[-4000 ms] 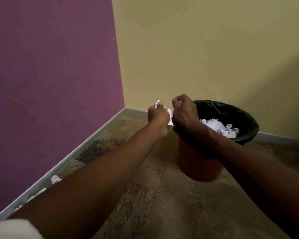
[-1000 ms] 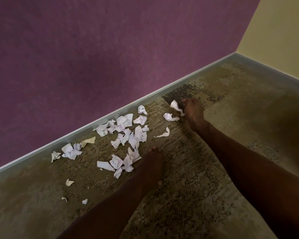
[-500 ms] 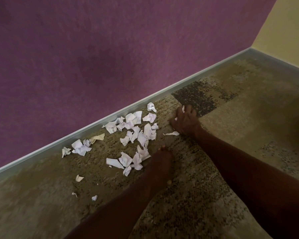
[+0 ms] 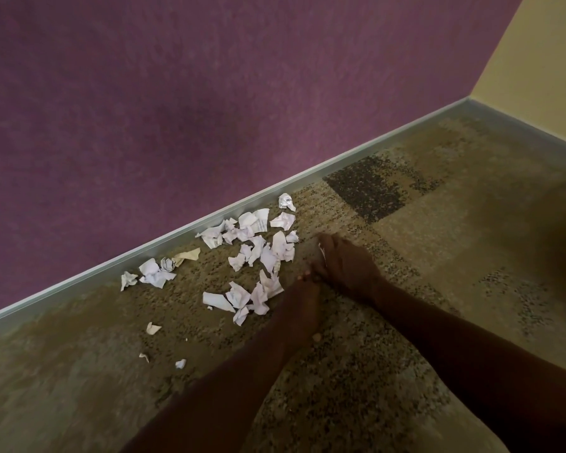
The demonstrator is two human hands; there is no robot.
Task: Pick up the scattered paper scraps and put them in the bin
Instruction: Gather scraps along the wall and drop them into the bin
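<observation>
Several white crumpled paper scraps [image 4: 258, 246] lie on the carpet along the skirting board, and a smaller group [image 4: 242, 297] sits nearer me. My right hand [image 4: 343, 266] is down on the carpet at the right edge of the pile. Its fingers are curled over scraps, and a white sliver shows under them. My left hand [image 4: 303, 289] is low beside the nearer group, its fingertips touching the right hand. Its fingers point away from me, so their grip is hidden. The bin is out of view.
A purple wall [image 4: 177, 109] with a grey skirting board [image 4: 164, 246] runs along the left. A yellow wall [image 4: 543, 60] meets it at the far right corner. A few tiny scraps [image 4: 152, 328] lie apart on the brown patterned carpet [image 4: 438, 256].
My view turned from the bin to the floor pile. My right hand took a scrap near the dark carpet patch, then moved left and down over two more scraps. Those scraps are now hidden under it.
</observation>
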